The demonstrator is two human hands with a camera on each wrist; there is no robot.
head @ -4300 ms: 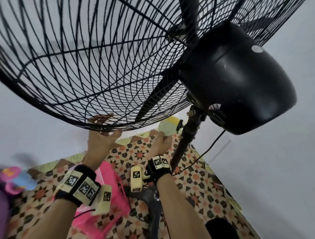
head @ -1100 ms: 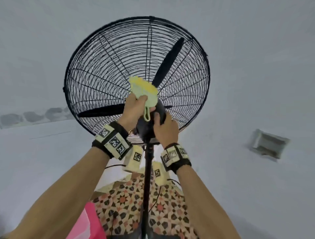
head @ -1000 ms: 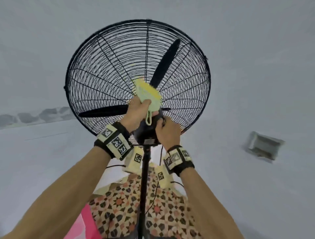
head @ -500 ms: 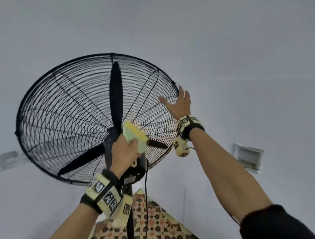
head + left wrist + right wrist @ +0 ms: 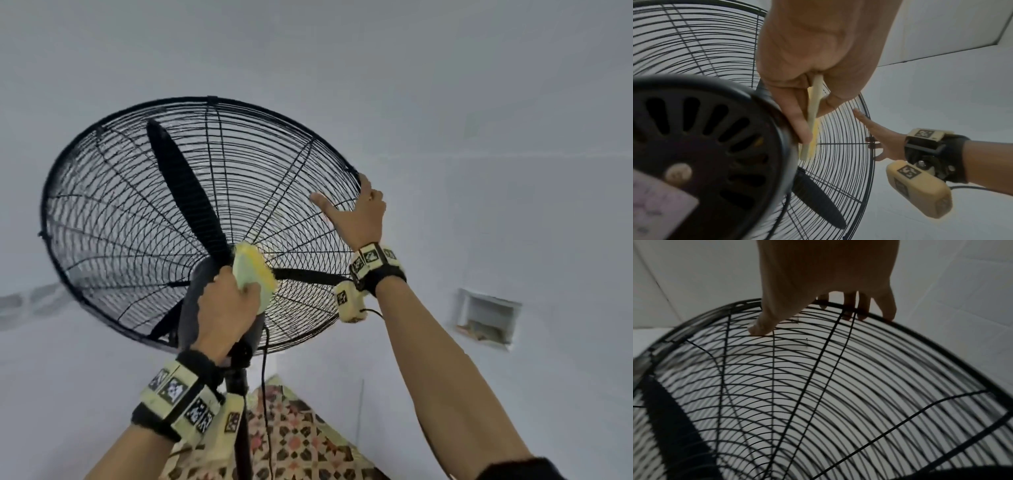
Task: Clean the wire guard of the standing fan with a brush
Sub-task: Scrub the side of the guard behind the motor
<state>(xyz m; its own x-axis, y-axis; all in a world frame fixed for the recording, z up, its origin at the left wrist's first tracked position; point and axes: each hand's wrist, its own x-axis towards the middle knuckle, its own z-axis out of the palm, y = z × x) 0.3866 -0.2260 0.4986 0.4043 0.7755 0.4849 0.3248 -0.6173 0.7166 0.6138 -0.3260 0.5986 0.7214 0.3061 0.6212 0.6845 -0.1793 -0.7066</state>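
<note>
I look up at the back of the black standing fan. Its round wire guard (image 5: 120, 205) encloses dark blades (image 5: 185, 192). My left hand (image 5: 222, 308) grips a pale green brush (image 5: 255, 274) with yellow bristles, laid against the rear wires right beside the black motor housing (image 5: 195, 301). The left wrist view shows the brush (image 5: 813, 113) edge-on between the fingers and thumb of my left hand (image 5: 818, 48). My right hand (image 5: 359, 212) holds the guard's right rim: its fingers hook over the rim and its thumb lies on the wires. The right wrist view shows this right hand (image 5: 818, 272) on the wire guard (image 5: 838, 386).
The fan's pole (image 5: 239, 428) runs down between my forearms, and a black cord (image 5: 265, 377) hangs beside it. A patterned floor mat (image 5: 301, 445) lies below. White walls surround the fan, with a small recessed box (image 5: 486, 318) in the wall at right.
One second ago my right hand was on the motor housing; it has since gone up to the guard's right rim and taken hold. The brush stays by the motor. The blades have turned.
</note>
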